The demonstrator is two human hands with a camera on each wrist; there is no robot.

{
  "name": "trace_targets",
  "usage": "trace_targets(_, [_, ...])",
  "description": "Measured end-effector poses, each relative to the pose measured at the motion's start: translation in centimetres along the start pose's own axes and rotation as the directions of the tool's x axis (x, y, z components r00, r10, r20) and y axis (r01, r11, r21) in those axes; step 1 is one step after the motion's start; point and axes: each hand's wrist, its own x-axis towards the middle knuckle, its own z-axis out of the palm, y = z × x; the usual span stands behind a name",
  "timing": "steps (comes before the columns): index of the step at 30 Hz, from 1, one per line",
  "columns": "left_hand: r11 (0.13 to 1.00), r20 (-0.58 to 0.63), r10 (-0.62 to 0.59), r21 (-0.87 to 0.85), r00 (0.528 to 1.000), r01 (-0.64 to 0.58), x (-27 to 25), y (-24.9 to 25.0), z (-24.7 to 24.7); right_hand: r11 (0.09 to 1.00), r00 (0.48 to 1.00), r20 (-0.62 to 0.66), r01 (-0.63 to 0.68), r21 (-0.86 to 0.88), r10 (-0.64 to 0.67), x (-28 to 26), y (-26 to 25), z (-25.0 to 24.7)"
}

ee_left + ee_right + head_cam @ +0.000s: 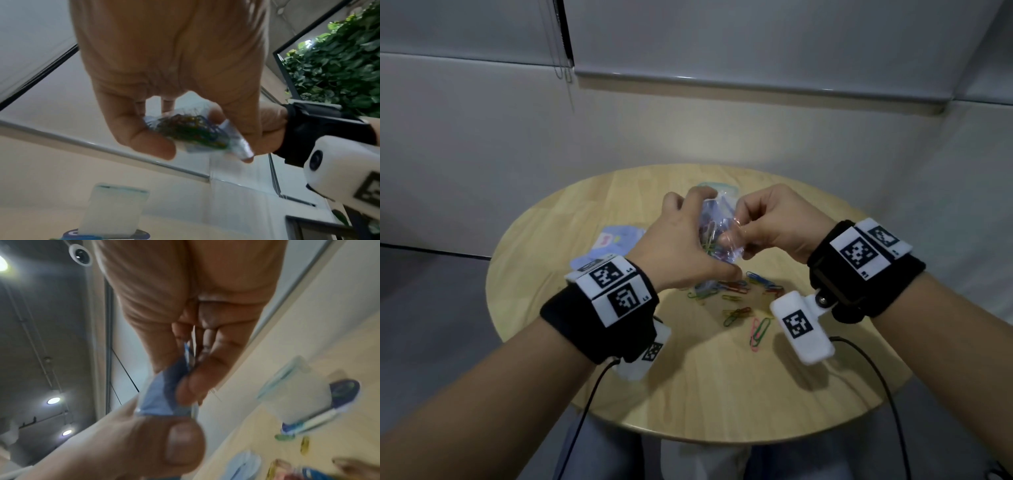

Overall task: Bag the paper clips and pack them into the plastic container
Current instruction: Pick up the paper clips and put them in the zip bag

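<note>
Both hands up over the round wooden desk (688,394): left hand (681,246) grips the small clear plastic bag of coloured paper clips (191,129), right hand (774,222) pinches its edge; left wrist view alone shows the clear plastic container (115,209) on the desk's far side

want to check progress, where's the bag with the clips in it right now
In the head view the clear bag is held above the middle of the round table, between the left hand and right hand, over the loose paper clips.
</note>
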Motion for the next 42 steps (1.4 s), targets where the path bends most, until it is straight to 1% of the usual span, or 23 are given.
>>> trace_targets(3, [0.997, -0.009, -0.058, -0.046, 0.998, 0.057, 0.1, -0.5, -0.4, 0.997, 0.997, 0.077, -0.004, -0.080, 0.010, -0.6, -0.6, -0.5])
trace_targets(6, [0.997, -0.015, -0.059, -0.041, 0.998, 0.059, 0.1, -0.8, -0.7, 0.994, 1.000, 0.016, 0.009, -0.106, -0.008, -1.0, -0.9, -0.7])
trace_targets(8, [0.997, -0.010, -0.060, -0.050, 0.998, 0.059, 0.0, -0.7, -0.9, 0.997, 1.000, 0.020, 0.005, -0.081, -0.004, -1.4, -1.1, -0.5])
trace_targets(10, [0.996, 0.005, -0.058, -0.072, 0.998, 0.058, -0.2, -0.5, -0.7, 0.996, 0.996, 0.079, -0.026, -0.083, 0.033, -1.9, -1.4, -0.1])
trace_targets(12, [0.994, 0.034, -0.040, -0.099, 0.999, 0.043, -0.3, -0.1, -0.4, 0.982, 0.985, 0.153, -0.053, -0.181, 0.082, -2.0, -1.5, 0.6])
trace_targets(14, [0.993, 0.057, -0.031, -0.112, 0.998, 0.038, -0.4, 0.1, 0.0, 0.962, 0.975, 0.189, -0.061, -0.266, 0.114, -1.6, -1.4, 1.2])
trace_targets(16, [0.990, 0.062, -0.051, -0.125, 0.997, 0.058, -0.3, 0.1, 0.0, 0.958, 0.979, 0.164, -0.072, -0.278, 0.121, -1.1, -1.5, 1.1])
trace_targets(20, [0.991, 0.089, -0.083, -0.095, 0.993, 0.092, -0.2, -0.3, -0.7, 0.994, 0.997, 0.050, -0.049, -0.093, 0.054, -1.0, -1.7, -0.6])
trace_targets(21, [0.992, 0.090, -0.082, -0.087, 0.993, 0.090, -0.2, -0.3, -0.7, 0.995, 0.998, 0.038, -0.038, -0.093, 0.041, -1.2, -1.7, -0.7])
trace_targets(24, [0.993, 0.126, -0.061, -0.095, 0.990, 0.073, -0.4, -0.1, -0.4, 0.958, 0.991, 0.097, -0.058, -0.282, 0.089, -1.4, -1.7, 0.1])
trace_targets(26, [0.987, 0.155, -0.063, -0.134, 0.986, 0.085, -0.3, -0.1, 0.0, 0.935, 0.982, 0.122, -0.093, -0.341, 0.143, -1.0, -1.4, 0.5])
trace_targets(28, [0.986, 0.144, -0.078, -0.134, 0.986, 0.097, -0.1, -0.2, 0.0, 0.953, 0.986, 0.080, -0.115, -0.281, 0.143, -0.6, -1.1, 0.3])
trace_targets(31, [0.987, 0.123, -0.127, -0.082, 0.984, 0.137, 0.3, -0.8, -0.6, 0.993, 0.993, -0.034, -0.113, -0.029, 0.112, -0.2, -0.9, -0.9])
trace_targets(32, [0.986, 0.121, -0.147, -0.066, 0.982, 0.156, 0.4, -1.0, -0.8, 0.994, 0.992, -0.074, -0.105, 0.021, 0.106, 0.0, -0.5, -1.2])
trace_targets(33, [0.984, 0.126, -0.167, -0.048, 0.978, 0.174, 0.4, -1.2, -1.0, 0.993, 0.987, -0.111, -0.115, -0.012, 0.113, 0.1, 0.0, -1.5])
trace_targets(34, [0.982, 0.129, -0.180, -0.024, 0.975, 0.185, 0.4, -1.3, -1.2, 0.978, 0.983, -0.116, -0.154, -0.138, 0.139, 0.3, 0.6, -1.8])
trace_targets(35, [0.982, 0.129, -0.185, -0.002, 0.974, 0.187, 0.4, -1.5, -1.3, 0.916, 0.976, -0.081, -0.217, -0.337, 0.201, 0.4, 1.4, -2.0])
trace_targets(36, [0.983, 0.125, -0.185, 0.012, 0.975, 0.185, 0.3, -1.6, -1.3, 0.790, 0.952, -0.019, -0.266, -0.552, 0.307, 0.5, 2.4, -2.1])
trace_targets(37, [0.983, 0.119, -0.184, 0.020, 0.976, 0.183, 0.3, -1.6, -1.4, 0.638, 0.904, 0.030, -0.278, -0.718, 0.427, 0.4, 3.2, -2.0])
trace_targets(38, [0.984, 0.114, -0.180, 0.027, 0.977, 0.178, 0.3, -1.6, -1.5, 0.514, 0.862, 0.051, -0.252, -0.820, 0.504, 0.4, 3.9, -1.8])
trace_targets(39, [0.983, 0.116, -0.181, 0.035, 0.977, 0.178, 0.3, -1.6, -1.6, 0.444, 0.845, 0.064, -0.212, -0.871, 0.530, 0.3, 4.4, -1.6])
trace_targets(40, [0.983, 0.123, -0.182, 0.039, 0.976, 0.178, 0.3, -1.6, -1.7, 0.428, 0.844, 0.078, -0.187, -0.884, 0.530, 0.3, 4.8, -1.4])
trace_targets(42, [0.983, 0.140, -0.185, 0.036, 0.973, 0.182, 0.4, -1.7, -1.7, 0.463, 0.857, 0.112, -0.158, -0.872, 0.503, 0.3, 5.1, -1.1])
